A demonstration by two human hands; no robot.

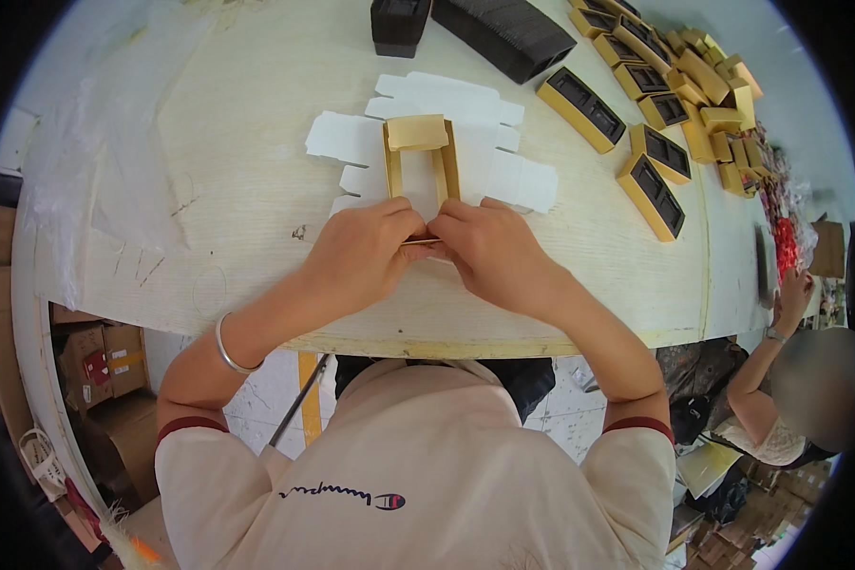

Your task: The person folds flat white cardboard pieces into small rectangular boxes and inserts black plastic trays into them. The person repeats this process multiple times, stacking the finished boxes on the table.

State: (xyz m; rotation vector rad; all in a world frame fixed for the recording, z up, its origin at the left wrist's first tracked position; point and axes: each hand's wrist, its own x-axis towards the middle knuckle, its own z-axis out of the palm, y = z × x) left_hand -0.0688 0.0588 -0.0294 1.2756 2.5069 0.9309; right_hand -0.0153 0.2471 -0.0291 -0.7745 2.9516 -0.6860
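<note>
A half-folded gold cardboard box (416, 133) sits in front of me, its long side walls upright and its far end flap raised. At the box's near end, my left hand (369, 245) pinches the card edge between thumb and fingers. My right hand (489, 249) grips the same near edge, so close that the two hands almost touch. My fingers cover most of that near flap. Under and around the box lie flat white box blanks (351, 140) with notched flaps.
Black plastic trays stand in a long stack (508, 36) and a shorter stack (399, 24) at the back. Gold boxes with black inserts (652, 197) lie to the right, beside a heap of gold boxes (708, 81). Clear plastic film (114, 161) covers the left. Another person (755, 404) sits at far right.
</note>
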